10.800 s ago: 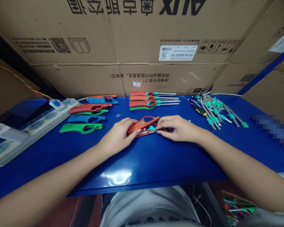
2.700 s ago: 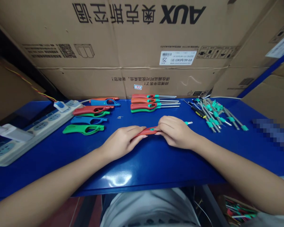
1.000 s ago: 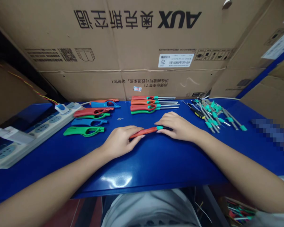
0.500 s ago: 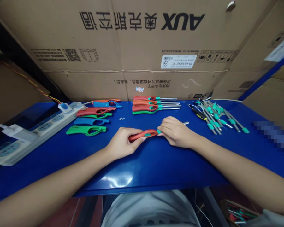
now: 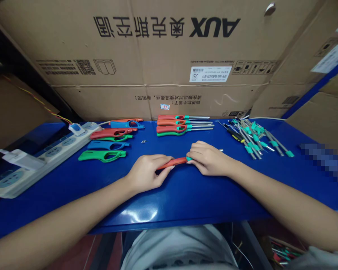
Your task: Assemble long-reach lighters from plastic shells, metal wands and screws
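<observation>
Both my hands hold one red lighter (image 5: 174, 162) with a long metal tube, above the blue table. My left hand (image 5: 148, 172) is closed round the handle. My right hand (image 5: 210, 158) grips the teal collar end and covers most of the tube; only the tip shows past the fingers. Several lighter handles (image 5: 104, 154) in green, blue, red and orange lie to the left. Behind my hands, lighters fitted with tubes (image 5: 173, 122) lie in a row. To the right is a pile of metal tubes with teal parts (image 5: 256, 137).
A white power strip (image 5: 52, 153) with plugs runs along the left. A black and yellow screwdriver (image 5: 236, 135) lies by the tube pile. A big cardboard sheet (image 5: 163, 75) stands at the back. Below on the right, a box (image 5: 284, 251) holds more parts.
The red lighter has turned about its length, so its narrow edge shows and the trigger opening is out of sight. Both hands still hold it at nearly the same place.
</observation>
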`<state>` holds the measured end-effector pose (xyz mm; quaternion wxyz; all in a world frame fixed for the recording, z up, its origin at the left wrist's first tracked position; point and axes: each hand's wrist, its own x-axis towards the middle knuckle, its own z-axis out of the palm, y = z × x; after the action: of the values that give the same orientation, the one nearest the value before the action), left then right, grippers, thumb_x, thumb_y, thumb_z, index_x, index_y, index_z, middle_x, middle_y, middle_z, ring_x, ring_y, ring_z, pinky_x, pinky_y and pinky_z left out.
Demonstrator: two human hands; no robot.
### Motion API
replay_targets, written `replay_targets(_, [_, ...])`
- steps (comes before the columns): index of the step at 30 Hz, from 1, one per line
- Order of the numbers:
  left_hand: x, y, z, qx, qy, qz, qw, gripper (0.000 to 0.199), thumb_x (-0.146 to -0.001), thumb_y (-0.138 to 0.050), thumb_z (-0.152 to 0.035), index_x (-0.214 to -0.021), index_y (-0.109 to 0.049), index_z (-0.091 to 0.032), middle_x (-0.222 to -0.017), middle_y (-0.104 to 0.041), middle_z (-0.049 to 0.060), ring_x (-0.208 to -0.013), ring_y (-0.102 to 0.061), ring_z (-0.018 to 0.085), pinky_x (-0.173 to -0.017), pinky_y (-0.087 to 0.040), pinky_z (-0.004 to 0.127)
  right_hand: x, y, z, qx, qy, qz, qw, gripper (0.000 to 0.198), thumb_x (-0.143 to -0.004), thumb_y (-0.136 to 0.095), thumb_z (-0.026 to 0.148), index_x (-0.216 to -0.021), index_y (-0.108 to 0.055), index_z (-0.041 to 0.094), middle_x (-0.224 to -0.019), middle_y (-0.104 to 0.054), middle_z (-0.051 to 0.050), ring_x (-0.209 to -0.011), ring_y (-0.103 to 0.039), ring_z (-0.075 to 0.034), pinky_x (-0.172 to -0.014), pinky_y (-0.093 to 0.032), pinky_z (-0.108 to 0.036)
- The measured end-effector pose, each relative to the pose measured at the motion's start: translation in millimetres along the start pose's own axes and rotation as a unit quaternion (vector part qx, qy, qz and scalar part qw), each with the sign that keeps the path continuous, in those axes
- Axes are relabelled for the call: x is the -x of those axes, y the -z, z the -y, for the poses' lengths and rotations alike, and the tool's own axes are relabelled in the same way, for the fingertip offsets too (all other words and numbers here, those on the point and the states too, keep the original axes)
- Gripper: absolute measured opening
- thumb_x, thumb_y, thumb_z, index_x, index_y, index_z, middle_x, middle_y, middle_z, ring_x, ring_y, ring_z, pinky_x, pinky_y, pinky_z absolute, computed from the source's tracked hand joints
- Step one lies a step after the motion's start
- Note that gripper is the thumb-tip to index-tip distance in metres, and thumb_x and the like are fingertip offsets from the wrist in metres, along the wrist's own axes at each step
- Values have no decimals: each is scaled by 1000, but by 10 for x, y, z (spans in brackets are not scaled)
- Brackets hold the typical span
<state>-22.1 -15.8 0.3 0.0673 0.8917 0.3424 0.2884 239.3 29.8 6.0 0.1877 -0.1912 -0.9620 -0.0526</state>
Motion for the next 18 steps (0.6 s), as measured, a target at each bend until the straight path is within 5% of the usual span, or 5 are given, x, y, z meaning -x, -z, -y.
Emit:
replay_targets(10, [-97,-28,61,-71,53,71,994,51,-98,-54,-37,-145,-50,-19,-123,-64,13,-108,-61,29,-97,-52,47,47,157,-271,-82,-166,105,977,8,-93,-57,23,-94,-62,17,-91,-65,-8,-85,-58,-22,-77,-45,-33])
replay_targets(14, [-81,6,161,-29,83,64,994,43,-97,-57,-37,-134,-60,-17,-117,-64,12,-106,-60,28,-98,-51,47,166,270,-465,-108,-183,112,971,30,-89,-65,49,-92,-63,19,-91,-65,-6,-83,-59,-20,-76,-47,-32])
replay_targets(16, [-74,14,187,-12,91,54,994,40,-96,-58,-37,-130,-63,-17,-113,-65,11,-105,-61,27,-98,-51,46,233,345,-552,-55,-253,104,960,39,-90,-59,58,-95,-64,20,-98,-67,-8,-91,-62,-23,-81,-48,-34])
replay_targets(18, [-72,16,191,-1,93,46,995,39,-95,-60,-37,-128,-65,-18,-113,-65,11,-104,-62,27,-97,-51,46,310,427,-633,65,-381,107,916,42,-95,-51,56,-103,-64,17,-109,-66,-14,-98,-64,-29,-81,-49,-40])
